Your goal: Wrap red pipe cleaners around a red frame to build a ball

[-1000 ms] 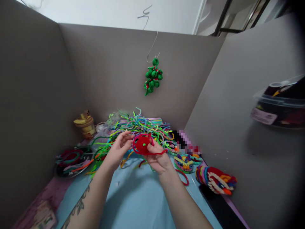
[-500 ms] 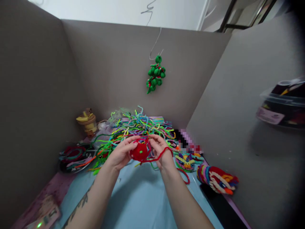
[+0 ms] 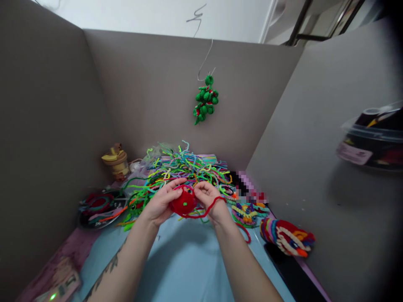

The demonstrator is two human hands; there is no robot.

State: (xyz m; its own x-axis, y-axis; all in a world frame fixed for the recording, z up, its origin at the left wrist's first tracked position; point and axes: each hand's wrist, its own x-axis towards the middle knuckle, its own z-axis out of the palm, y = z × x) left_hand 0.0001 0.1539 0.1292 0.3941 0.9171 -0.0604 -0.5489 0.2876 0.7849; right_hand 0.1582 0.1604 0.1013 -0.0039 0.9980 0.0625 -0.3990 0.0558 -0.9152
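My left hand is closed on the left side of a round red fuzzy piece, which looks wound from chenille stem and has a small green spot in front. At its upper right edge, my right hand pinches with thumb and forefinger; what lies in the pinch is mostly hidden, apparently a red strand. A loose red chenille strand runs from under the round piece and over the back of my right hand. Right behind both hands lies a heap of many-coloured chenille stems.
A dark tray with coiled strands sits left. Colourful woven pieces and a striped bundle lie right. A yellow-brown pot stands back left. Green ornament hangs by wire on the back partition. A tub hangs on the right wall.
The right fingertips have shifted slightly left and are closer to the red piece. The red strand over the right hand sits a little lower. The left hand keeps its hold.
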